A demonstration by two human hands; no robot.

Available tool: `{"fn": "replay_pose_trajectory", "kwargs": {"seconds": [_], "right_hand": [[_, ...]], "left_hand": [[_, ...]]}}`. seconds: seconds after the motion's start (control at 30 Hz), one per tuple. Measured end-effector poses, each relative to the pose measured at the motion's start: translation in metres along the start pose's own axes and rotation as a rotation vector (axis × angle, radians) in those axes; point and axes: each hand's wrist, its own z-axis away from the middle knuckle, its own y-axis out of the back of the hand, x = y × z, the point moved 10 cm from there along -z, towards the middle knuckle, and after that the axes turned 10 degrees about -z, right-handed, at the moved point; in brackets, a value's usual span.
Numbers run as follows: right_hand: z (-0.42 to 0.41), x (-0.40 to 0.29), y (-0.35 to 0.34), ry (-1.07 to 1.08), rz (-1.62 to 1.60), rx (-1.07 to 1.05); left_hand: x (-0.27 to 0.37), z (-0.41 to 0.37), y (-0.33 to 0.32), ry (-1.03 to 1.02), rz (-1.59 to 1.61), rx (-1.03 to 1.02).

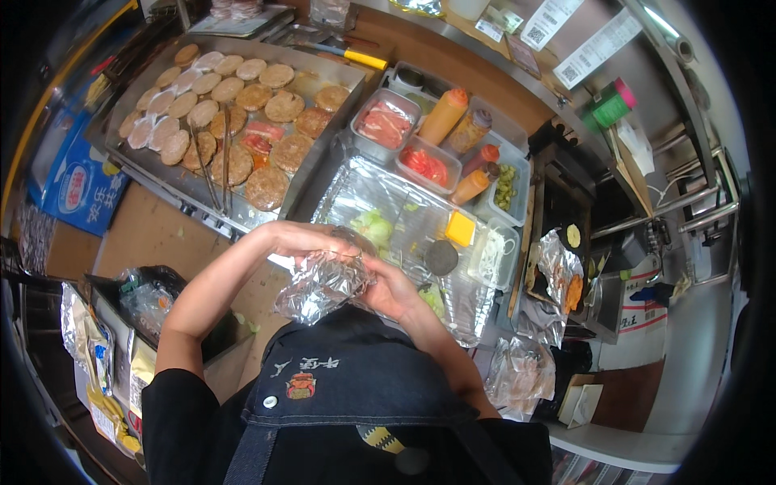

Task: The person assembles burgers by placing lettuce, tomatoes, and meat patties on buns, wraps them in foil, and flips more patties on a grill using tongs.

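Close to my chest, both hands grip a crumpled sheet of aluminium foil (324,282) wrapped around something mostly hidden. My left hand (315,241) lies over the top of the bundle, fingers bent. From the other side my right hand (391,288) cups it. Just beyond is a foil-lined tray with a wire rack (400,203). On it lie lettuce (373,227), a stack of yellow cheese slices (460,228) and a dark round piece (441,257), perhaps a bun half. More lettuce shows beside my right wrist.
Left of the tray, a griddle (242,209) carries many round patties (227,90) and metal tongs (225,157). Behind the tray stand squeeze bottles (444,115) and tubs of raw meat (385,124), sliced tomato (428,165) and pickles (506,193). A bin (212,339) is at lower left.
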Motion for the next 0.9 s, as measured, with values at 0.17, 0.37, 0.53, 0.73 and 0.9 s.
{"fn": "replay_pose_trajectory", "kwargs": {"seconds": [0.17, 0.37, 0.53, 0.73, 0.9], "right_hand": [[0.032, -0.009, -0.061, 0.164, -0.185, -0.225], [0.027, 0.013, -0.058, -0.237, 0.096, -0.280], [0.067, -0.086, -0.053, 0.777, 0.617, -0.024], [0.056, -0.112, -0.057, 0.954, 0.290, 0.086], [0.062, -0.095, -0.073, 1.013, 0.280, 0.023]], "left_hand": [[0.008, 0.028, 0.033, -0.540, 0.551, -0.039], [0.047, 0.006, 0.002, -1.130, 1.026, 0.149], [0.010, -0.002, 0.011, -0.917, 1.145, 0.383], [-0.012, -0.006, 0.004, -0.814, 1.118, 0.508], [-0.012, -0.002, 0.008, -0.789, 1.129, 0.647]]}}
